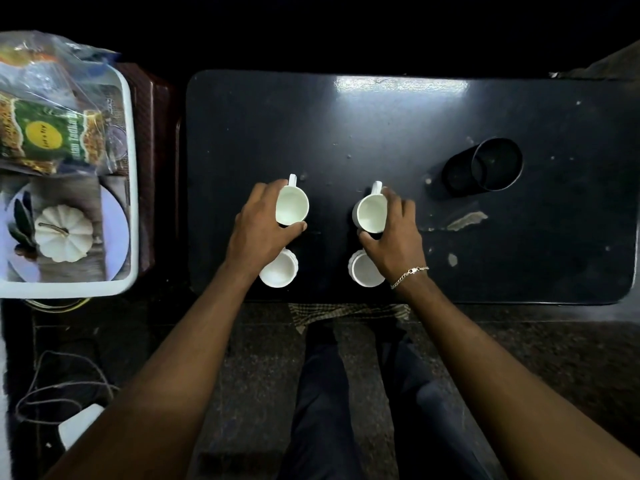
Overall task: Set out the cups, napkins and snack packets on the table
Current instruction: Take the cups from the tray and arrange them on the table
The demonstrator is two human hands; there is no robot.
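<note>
Gripping one white ceramic cup (293, 206) from its left side, the left hand (258, 223) is curling its fingers and thumb around the rim on the dark glossy rectangular table (398, 126). The right hand (394, 233), wearing a thin chain bracelet (409, 273), is clasping a second white cup (371, 213) the same way. Two more white cups (278, 270) (365, 270) are standing nearer the table's front edge, partly under the wrists. A black cylindrical holder (491, 168) is sitting toward the table's right end. Left of the table, a white plastic tray (130, 188) is holding a green snack packet (45, 133) whose small lettering is too blurred to read, and a napkin printed with a white pumpkin (64, 233).
</note>
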